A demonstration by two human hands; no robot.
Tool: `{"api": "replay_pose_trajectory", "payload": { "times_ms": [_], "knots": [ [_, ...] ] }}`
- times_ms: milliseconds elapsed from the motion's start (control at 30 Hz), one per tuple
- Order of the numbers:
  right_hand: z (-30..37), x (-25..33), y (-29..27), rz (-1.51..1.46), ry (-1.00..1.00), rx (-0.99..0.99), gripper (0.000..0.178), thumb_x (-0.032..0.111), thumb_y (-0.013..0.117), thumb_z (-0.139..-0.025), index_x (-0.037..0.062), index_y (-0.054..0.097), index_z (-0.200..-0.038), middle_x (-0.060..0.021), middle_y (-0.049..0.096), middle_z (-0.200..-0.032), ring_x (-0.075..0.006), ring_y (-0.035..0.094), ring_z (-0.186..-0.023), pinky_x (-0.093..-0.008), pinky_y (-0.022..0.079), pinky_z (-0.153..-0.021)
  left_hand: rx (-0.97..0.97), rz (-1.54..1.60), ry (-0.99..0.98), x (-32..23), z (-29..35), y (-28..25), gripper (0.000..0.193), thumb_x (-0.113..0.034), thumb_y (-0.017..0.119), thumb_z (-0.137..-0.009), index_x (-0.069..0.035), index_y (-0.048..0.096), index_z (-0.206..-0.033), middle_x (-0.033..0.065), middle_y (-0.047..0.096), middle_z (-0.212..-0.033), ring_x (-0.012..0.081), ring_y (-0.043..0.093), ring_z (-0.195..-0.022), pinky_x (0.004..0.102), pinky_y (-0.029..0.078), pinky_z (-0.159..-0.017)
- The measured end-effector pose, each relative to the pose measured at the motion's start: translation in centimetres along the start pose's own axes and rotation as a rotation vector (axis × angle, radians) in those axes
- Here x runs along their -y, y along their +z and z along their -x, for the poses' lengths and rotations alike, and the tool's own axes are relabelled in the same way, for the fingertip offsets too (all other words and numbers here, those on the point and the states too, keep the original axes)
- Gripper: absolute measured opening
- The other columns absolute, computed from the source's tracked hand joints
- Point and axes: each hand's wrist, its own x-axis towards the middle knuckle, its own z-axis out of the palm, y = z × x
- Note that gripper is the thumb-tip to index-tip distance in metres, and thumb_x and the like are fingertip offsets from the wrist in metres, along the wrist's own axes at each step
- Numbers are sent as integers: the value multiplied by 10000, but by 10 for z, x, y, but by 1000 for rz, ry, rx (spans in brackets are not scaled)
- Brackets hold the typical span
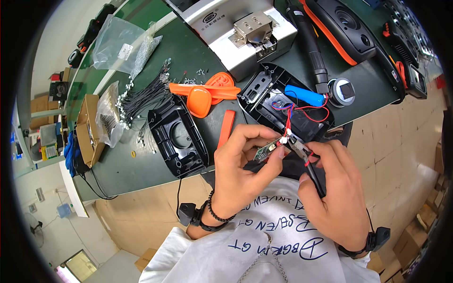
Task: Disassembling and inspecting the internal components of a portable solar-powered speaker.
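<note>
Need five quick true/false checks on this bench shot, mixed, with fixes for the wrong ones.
1. The left hand holds a green circuit board. True.
2. The right hand holds a screwdriver. False: it holds pliers with black and red handles.
3. In this view, the blue cylinder overlaps the right-hand black shell. True.
4. The bundle of black cables lies right of the orange parts. False: it lies left of them.
5. Only the left wrist wears a black strapped-on device. False: both wrists wear one.
</note>
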Motion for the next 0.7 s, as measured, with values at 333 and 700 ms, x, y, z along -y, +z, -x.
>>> {"api": "replay_pose_trajectory", "payload": {
  "times_ms": [333,700],
  "knots": [
    [-3,-1,4,-65,19,-17,388,47,626,-813,-84,571,-1175,-213,587,-992,-372,589,-887,-442,484,-785,-81,-73,-24,-2,2,4,333,69,715,-878,21,652,-1202,120,681,-1084,163,725,-920,263,596,-791],
    [-6,0,8,-84,17,-21,383,69,644,-817,-90,572,-1158,-230,582,-994,-402,593,-895,-480,479,-751,-177,-441,201,4,-1,12,317,50,790,-799,-14,701,-1097,95,735,-958,176,714,-796,271,567,-684]
  ]
}}
